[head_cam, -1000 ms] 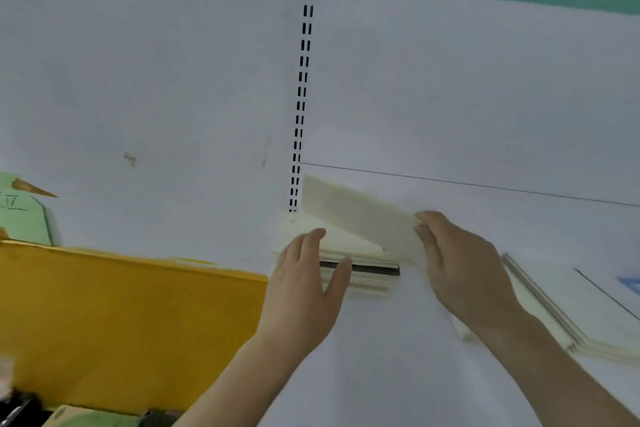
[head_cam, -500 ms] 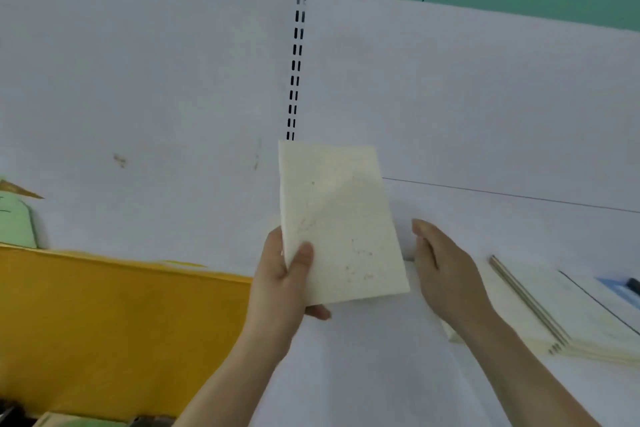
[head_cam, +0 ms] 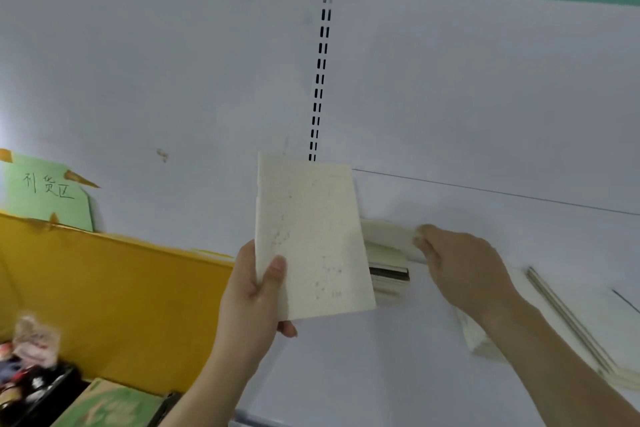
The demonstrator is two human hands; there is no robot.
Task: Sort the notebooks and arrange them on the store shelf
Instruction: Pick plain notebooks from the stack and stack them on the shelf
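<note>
My left hand point(head_cam: 254, 291) holds a cream notebook point(head_cam: 311, 236) upright by its lower left corner, above the white shelf point(head_cam: 381, 357). Behind it a small stack of notebooks point(head_cam: 389, 279) lies on the shelf against the back panel. My right hand point(head_cam: 460, 270) pinches the top cream notebook point(head_cam: 386, 236) of that stack at its right edge, lifting it slightly. Another pile of larger cream notebooks point(head_cam: 568, 319) lies flat on the shelf to the right, partly hidden by my right forearm.
A yellow cardboard box point(head_cam: 104, 288) stands left of the shelf, with a green handwritten sign point(head_cam: 45, 194) behind it. Packets and a green carton point(head_cam: 104, 406) lie at the lower left. A slotted upright point(head_cam: 320, 80) runs up the back panel.
My left hand took the cream notebook off the stack and raised it upright. My right hand let it go, then reached back to the stack and gripped the top notebook there.
</note>
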